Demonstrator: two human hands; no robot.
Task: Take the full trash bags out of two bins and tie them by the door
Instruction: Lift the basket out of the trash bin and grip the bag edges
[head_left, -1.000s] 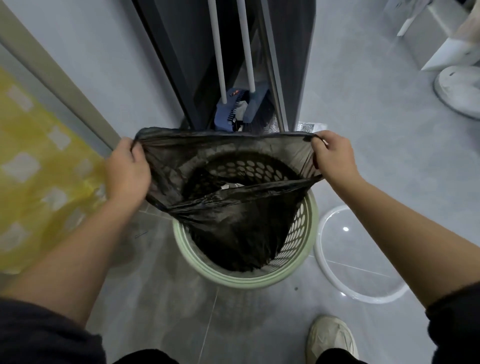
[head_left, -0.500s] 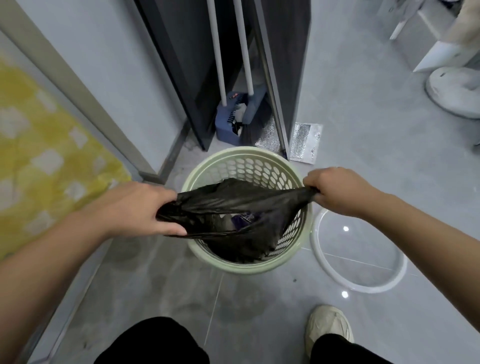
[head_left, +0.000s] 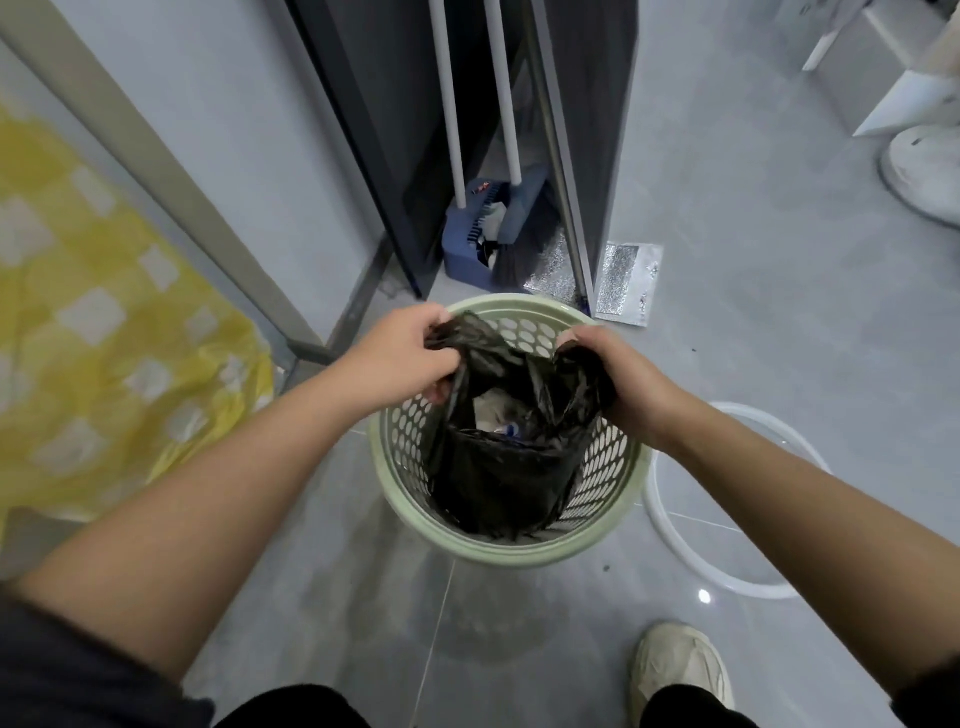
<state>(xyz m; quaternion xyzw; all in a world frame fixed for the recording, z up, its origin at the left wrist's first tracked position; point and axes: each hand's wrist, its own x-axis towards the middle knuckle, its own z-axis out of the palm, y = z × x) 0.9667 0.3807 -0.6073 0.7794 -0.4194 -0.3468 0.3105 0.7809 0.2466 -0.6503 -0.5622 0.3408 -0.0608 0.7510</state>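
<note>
Plastic is bunching in both hands over the mouth of the green bin (head_left: 511, 551). The left hand (head_left: 400, 358) is closing its fingers around a gathered fold of the black trash bag (head_left: 498, 467) at the bin's far-left rim, and the right hand (head_left: 618, 384) is clenching the opposite fold at the right rim. The two fists are sitting level with each other, one to each side, neither clearly nearer the load. The bag's body is hanging straight down between and below them, still inside the perforated bin, its long axis running vertically. Its mouth is sagging open between the hands, showing pale rubbish inside. The coming lift probably needs to go straight up along that axis, with both hands rising together so the bag clears the rim without snagging. A white ring (head_left: 737, 545) is lying on the floor just right of the bin.
</note>
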